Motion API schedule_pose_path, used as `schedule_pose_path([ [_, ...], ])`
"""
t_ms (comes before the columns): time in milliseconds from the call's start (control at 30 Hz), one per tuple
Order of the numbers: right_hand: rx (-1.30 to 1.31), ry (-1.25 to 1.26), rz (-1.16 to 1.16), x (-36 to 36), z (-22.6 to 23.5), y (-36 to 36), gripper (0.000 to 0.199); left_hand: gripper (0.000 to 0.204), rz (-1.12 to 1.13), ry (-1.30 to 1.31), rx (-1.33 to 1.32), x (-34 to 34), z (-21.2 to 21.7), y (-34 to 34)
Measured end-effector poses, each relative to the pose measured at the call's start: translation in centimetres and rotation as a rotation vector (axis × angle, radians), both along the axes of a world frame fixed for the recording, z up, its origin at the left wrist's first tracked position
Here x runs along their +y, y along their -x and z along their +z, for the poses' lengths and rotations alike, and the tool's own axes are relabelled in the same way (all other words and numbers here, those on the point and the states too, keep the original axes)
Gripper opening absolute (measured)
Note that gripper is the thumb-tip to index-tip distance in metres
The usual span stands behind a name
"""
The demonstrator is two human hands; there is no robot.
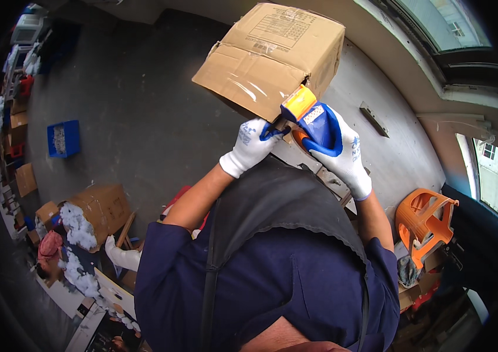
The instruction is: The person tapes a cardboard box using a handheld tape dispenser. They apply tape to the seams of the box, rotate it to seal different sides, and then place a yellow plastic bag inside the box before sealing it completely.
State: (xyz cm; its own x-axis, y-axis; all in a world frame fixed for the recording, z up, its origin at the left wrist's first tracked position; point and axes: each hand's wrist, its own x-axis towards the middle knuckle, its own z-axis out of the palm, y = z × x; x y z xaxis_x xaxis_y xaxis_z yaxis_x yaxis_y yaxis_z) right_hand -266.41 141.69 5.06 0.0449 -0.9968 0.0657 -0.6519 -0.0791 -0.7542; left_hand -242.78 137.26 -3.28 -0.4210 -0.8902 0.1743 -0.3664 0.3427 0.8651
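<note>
My right hand, in a white glove with a blue palm, is wrapped round a blue-and-yellow package. A yellow end of this package points up and left, toward the carton. By the right thumb shows an orange part; whether it belongs to the package I cannot tell. Close beside it, my left hand, gloved alike, has its fingers curled in a pinch; what they hold is hidden. Just beyond both hands sits a large brown cardboard carton with a worn, taped near edge.
An orange plastic stool lies tipped at the right. On the floor to the left stands a blue bin with pale contents. Lower left, another cardboard box adjoins white fluffy stuffing. Windows line the right wall.
</note>
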Motion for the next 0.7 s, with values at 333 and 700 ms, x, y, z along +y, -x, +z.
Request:
schedule_pose_path([
  [333, 0.049, 0.053, -0.023, 0.0, 0.4, -1.9, 0.072, 0.025, 0.230, 0.093, 0.091, 0.8, 2.8, 0.3],
  [700, 0.105, 0.149, 0.070, -0.5, -0.1, -3.1, 0.076, 0.043, 0.607, -0.185, 0.217, 2.6, 1.8, 1.1],
])
